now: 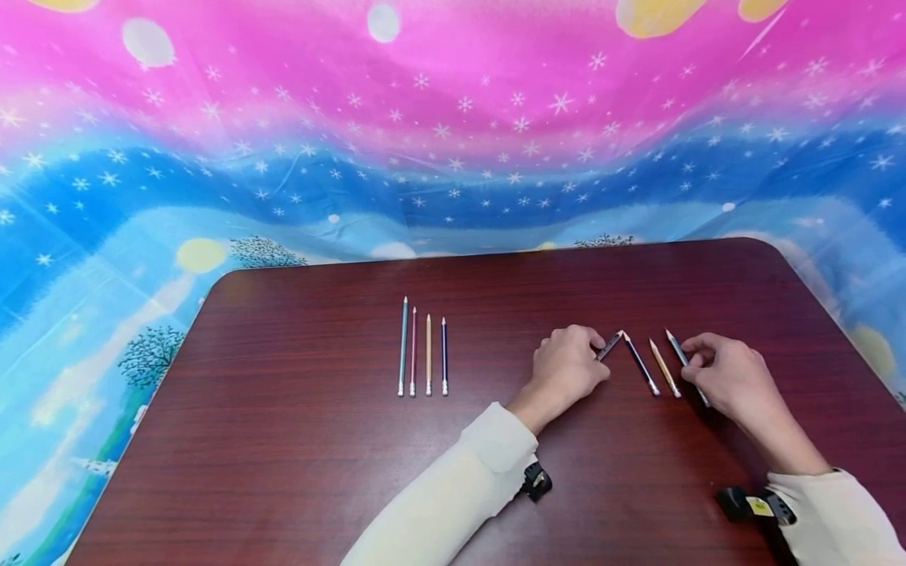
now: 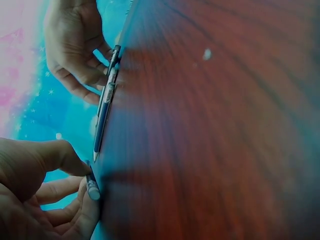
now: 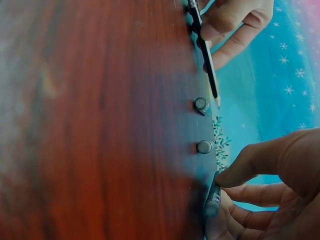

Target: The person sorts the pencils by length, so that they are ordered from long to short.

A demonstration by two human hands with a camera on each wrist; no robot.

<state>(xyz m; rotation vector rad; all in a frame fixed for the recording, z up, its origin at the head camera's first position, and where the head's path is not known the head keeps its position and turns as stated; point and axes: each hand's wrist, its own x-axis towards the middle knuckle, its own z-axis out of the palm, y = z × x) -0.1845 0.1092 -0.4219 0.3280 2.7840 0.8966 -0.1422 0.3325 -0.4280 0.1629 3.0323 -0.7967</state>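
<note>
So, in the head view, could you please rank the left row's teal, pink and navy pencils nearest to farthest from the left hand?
1. Navy pencil, row's right end
2. Pink pencil, second from left
3. Teal pencil, row's left end

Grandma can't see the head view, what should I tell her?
The left hand pinches one pencil and the right hand another pencil, with two pencils between them on a reddish table. Four more pencils lie side by side farther left.
</note>
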